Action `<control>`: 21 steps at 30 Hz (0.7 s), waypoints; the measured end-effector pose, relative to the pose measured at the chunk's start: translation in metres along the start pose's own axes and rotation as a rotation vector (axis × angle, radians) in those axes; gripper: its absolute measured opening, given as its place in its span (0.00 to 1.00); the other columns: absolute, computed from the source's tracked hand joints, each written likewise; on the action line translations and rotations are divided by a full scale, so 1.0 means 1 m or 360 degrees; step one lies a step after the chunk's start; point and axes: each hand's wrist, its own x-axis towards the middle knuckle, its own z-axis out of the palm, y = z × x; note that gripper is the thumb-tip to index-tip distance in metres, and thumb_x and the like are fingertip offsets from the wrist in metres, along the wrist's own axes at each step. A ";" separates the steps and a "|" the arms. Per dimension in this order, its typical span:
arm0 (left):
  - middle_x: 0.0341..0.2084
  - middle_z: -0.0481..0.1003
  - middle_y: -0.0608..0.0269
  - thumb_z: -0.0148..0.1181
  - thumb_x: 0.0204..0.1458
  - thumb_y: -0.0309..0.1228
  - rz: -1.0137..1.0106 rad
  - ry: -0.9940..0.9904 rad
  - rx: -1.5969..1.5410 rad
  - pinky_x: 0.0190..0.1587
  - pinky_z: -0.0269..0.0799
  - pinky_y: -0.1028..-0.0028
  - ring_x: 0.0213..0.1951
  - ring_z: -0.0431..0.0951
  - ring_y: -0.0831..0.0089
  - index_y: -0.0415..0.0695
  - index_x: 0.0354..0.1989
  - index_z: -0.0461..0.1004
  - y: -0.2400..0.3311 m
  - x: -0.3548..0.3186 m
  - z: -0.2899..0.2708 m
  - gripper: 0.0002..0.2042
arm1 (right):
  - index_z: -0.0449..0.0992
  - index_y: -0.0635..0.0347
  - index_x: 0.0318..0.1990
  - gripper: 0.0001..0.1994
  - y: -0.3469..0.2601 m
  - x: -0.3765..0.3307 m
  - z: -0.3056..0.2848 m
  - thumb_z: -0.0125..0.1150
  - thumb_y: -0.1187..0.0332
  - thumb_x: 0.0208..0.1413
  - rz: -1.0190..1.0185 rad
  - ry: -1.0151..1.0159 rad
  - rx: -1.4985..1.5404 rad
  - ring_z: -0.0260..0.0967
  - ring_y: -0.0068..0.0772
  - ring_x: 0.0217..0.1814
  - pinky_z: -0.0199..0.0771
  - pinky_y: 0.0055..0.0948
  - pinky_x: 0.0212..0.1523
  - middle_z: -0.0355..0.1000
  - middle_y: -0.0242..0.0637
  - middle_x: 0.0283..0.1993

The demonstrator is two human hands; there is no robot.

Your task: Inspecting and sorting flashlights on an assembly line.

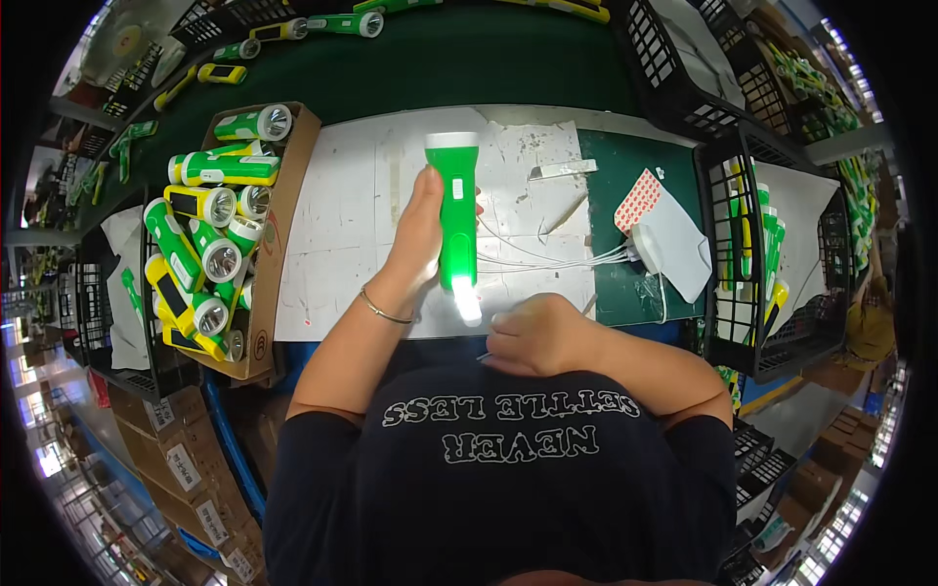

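My left hand [418,230] is wrapped round a green flashlight [456,200] with a white head, held upright over the white work surface. Its lower end, toward my body, glows bright white. Close to my chest, right of that glow, my right hand [539,335] is closed with its fingers curled. A small thin tip pokes out by its fingers; what it belongs to cannot be made out. Thin white cables [562,262] run from a round white hub [644,246] on the right toward the flashlight, and their left ends are partly hidden behind it.
A cardboard box [283,210] full of green and yellow flashlights stands at left. On the right is a black plastic crate [728,337] with more flashlights. A white sheet with a red-patterned card [640,200] lies by the hub. Further flashlights [344,24] lie on the far green surface.
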 end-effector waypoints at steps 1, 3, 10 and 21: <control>0.37 0.70 0.59 0.40 0.59 0.48 -0.0047 -0.0015 -0.0127 0.36 0.70 0.74 0.35 0.72 0.73 0.45 0.52 0.59 0.004 -0.001 0.002 0.21 | 0.67 0.51 0.21 0.14 0.000 0.002 0.000 0.65 0.57 0.41 0.0067 0.0144 0.0099 0.66 0.34 0.20 0.65 0.30 0.19 0.63 0.31 0.22; 0.36 0.69 0.59 0.44 0.59 0.45 -0.0065 -0.0073 -0.0224 0.33 0.69 0.76 0.35 0.71 0.75 0.44 0.49 0.60 0.012 0.002 0.005 0.19 | 0.62 0.53 0.17 0.16 0.010 0.013 0.008 0.67 0.63 0.41 0.0375 0.0372 0.0188 0.60 0.34 0.16 0.59 0.31 0.16 0.59 0.33 0.18; 0.35 0.69 0.60 0.52 0.56 0.36 -0.0056 -0.0134 0.0240 0.37 0.69 0.77 0.35 0.71 0.78 0.39 0.50 0.59 0.018 -0.014 0.020 0.19 | 0.56 0.61 0.14 0.21 0.049 0.024 0.005 0.63 0.66 0.47 0.0949 0.0971 0.0810 0.49 0.28 0.18 0.52 0.28 0.20 0.54 0.34 0.16; 0.40 0.70 0.48 0.59 0.45 0.34 0.0488 -0.0419 0.1903 0.42 0.70 0.65 0.41 0.72 0.53 0.39 0.48 0.64 0.047 -0.039 0.012 0.22 | 0.66 0.56 0.53 0.29 0.077 0.016 -0.057 0.69 0.64 0.41 0.1206 0.0159 0.1226 0.53 0.11 0.24 0.53 0.15 0.23 0.64 0.24 0.26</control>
